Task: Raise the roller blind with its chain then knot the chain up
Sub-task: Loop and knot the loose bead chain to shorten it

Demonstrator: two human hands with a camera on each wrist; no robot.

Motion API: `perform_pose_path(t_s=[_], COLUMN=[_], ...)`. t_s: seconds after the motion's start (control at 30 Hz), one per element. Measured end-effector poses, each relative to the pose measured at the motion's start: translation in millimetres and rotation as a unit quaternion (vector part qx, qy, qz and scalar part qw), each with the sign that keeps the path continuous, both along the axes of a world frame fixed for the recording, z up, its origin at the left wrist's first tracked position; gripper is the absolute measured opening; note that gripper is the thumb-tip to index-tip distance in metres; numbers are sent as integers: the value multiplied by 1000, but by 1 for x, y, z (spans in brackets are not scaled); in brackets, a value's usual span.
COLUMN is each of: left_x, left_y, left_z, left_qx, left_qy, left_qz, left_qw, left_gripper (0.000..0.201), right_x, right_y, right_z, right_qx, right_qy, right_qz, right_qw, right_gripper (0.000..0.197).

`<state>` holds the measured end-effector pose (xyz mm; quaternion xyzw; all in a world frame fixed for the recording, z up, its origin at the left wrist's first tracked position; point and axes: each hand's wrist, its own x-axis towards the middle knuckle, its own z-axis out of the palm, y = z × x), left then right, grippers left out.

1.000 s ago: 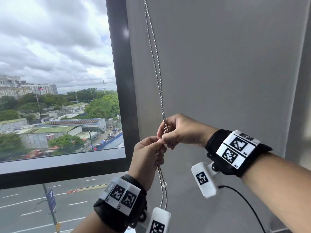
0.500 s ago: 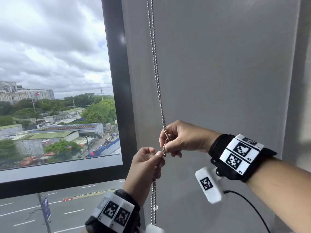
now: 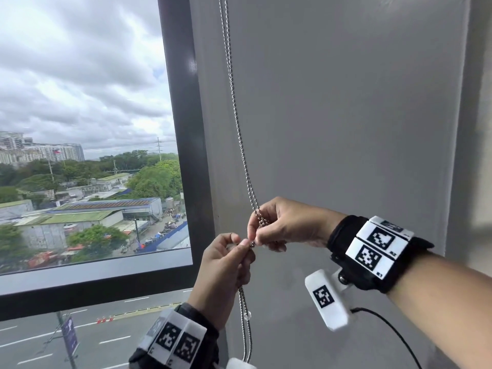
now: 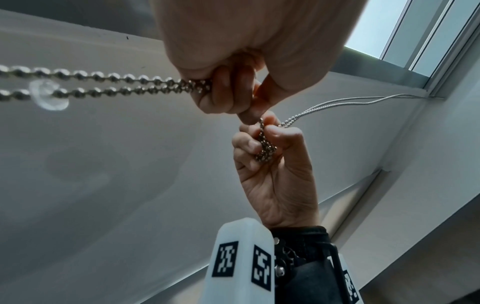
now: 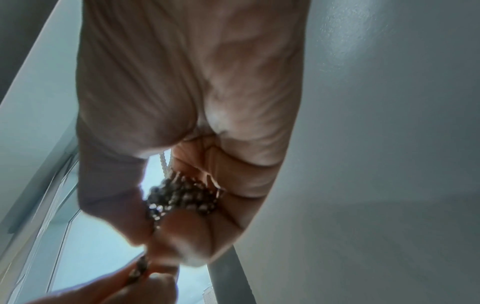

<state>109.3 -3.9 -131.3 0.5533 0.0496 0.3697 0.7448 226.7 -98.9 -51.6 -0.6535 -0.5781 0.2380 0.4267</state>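
A silver bead chain (image 3: 241, 145) hangs in two strands down the grey wall beside the window. My right hand (image 3: 279, 225) pinches a bunched, knotted clump of the chain (image 3: 262, 221) between thumb and fingers; the clump (image 5: 182, 198) shows in its palm in the right wrist view. Just below and to the left, my left hand (image 3: 226, 259) grips the two strands (image 4: 145, 84) and pinches them at its thumb tip. Below it the chain loop (image 3: 246, 328) hangs free with a clear plastic stopper (image 4: 48, 95) on it. The raised blind roll (image 4: 345, 197) shows only in the left wrist view.
The dark window frame (image 3: 186, 129) stands directly left of the chain, with the glass and a city view beyond. The grey wall (image 3: 346, 115) fills the right side. A black cable (image 3: 394, 334) trails from my right wrist camera.
The left hand has slid lower on the chain, then risen back close under the right hand. The right hand has kept its pinch on the bunched chain. The view has shifted slightly.
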Motion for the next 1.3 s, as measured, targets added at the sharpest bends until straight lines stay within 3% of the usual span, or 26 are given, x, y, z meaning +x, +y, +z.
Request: perform_pose_path(t_s=[0.17,0.33,0.6,0.77,0.87,1.0,1.2,1.3], left_x=[1,-1,-2,-3,-5,-2,7,10], left_y=[0,3,1,2,2,2,5,7], left_z=[0,-2,-4,-7,-7,-2,-3,-13], left_qx=[-11,-3,21,24,39,64,54,45], left_qy=[-2,13,12,34,60,80,61,62], left_qz=[0,3,-4,1,-8,-22,0,-3], left_qw=[1000,1000,1000,999,997,995,997,997], left_gripper=[17,19,18,16,10,18,13,12], right_x=[2,3,10,9,9,9,8,13], right_y=[-1,-3,-7,-8,-4,0,3,2], right_z=[1,4,6,10,8,4,-13,-24], right_qx=[-9,-32,-42,-42,-27,-17,-10,2], right_qy=[22,-15,-30,-82,-73,-68,-57,-18], right_qz=[16,0,36,34,4,-16,-40,-41], right_qw=[1000,999,998,995,997,997,998,999], right_gripper=[25,18,28,28,29,33,53,52])
